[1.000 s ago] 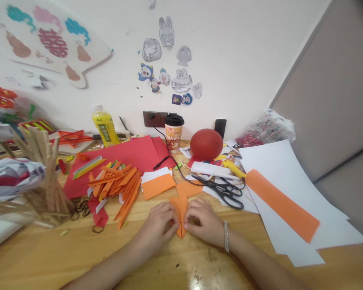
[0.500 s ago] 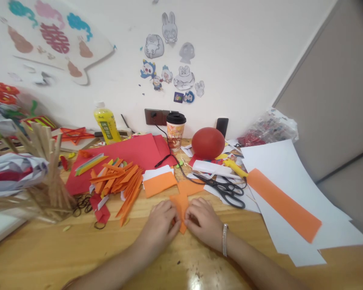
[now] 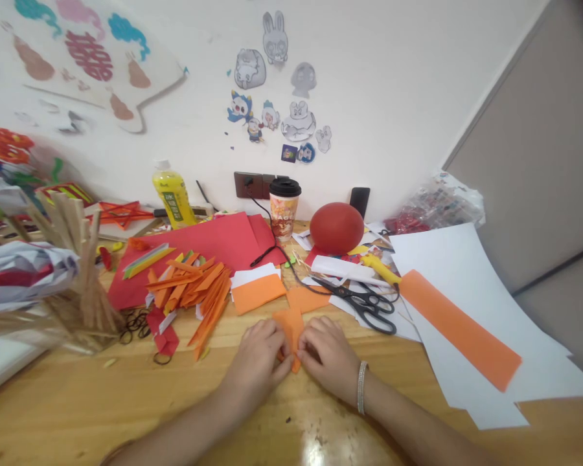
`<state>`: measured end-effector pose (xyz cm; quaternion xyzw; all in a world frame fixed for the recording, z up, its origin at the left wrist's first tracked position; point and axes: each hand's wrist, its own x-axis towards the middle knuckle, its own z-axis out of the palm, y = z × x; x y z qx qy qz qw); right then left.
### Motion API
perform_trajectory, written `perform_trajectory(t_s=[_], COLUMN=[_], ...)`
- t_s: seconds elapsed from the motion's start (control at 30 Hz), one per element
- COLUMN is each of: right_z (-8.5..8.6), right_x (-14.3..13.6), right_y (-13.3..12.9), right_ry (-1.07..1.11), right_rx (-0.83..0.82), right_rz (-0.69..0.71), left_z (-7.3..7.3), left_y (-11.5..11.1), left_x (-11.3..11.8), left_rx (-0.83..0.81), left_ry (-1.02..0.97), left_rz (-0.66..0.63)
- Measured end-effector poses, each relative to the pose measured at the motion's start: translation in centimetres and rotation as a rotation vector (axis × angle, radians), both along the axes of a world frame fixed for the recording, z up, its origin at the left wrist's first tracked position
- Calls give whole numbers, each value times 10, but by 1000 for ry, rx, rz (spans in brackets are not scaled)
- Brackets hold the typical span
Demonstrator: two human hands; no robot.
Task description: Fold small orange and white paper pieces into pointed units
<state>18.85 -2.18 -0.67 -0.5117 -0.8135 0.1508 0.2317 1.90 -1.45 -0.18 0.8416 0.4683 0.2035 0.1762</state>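
A small piece of orange paper (image 3: 291, 323) lies on the wooden table between my hands. My left hand (image 3: 261, 353) grips its left side with curled fingers and thumb, partly covering it. On the right side, my right hand (image 3: 328, 353) pinches the same paper, its thumb and forefinger near the lower edge. Just beyond my fingers lie a folded orange sheet (image 3: 258, 294) on white paper and another orange piece (image 3: 308, 299). A heap of folded orange paper strips (image 3: 194, 285) is to the left.
Black scissors (image 3: 362, 301) rest right of my hands, near a red balloon (image 3: 337, 228) and a lidded paper cup (image 3: 284, 210). White sheets (image 3: 447, 259) carry an orange strip (image 3: 461, 330). A yellow drink bottle (image 3: 173, 197) stands behind red paper (image 3: 214, 239). Wooden sticks (image 3: 90, 272) stand at left.
My hands stay on the orange paper with barely any shift in the fingers. The whole view has moved slightly.
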Motion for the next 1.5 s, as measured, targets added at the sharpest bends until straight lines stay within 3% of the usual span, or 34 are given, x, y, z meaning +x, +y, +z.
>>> perform_trajectory(t_s=[0.7,1.1,1.27,1.4,1.5], right_z=[-2,4,11,8,5], right_x=[-2,0,4,2,0], right_y=[-1,-4,-5,-3,-2], right_ry=[-4,30,70,130,119], right_rx=[11,-62,-155,-115,-105], right_rz=[-29,-14,63,-34,-33], left_z=[-1,0,1,0,0], left_y=[-2,2,1,1,1], left_x=[3,3,2,2,2], left_rx=[59,-5,-9,-2,-7], left_ry=[46,58,48,50,49], left_rz=[51,46,42,50,50])
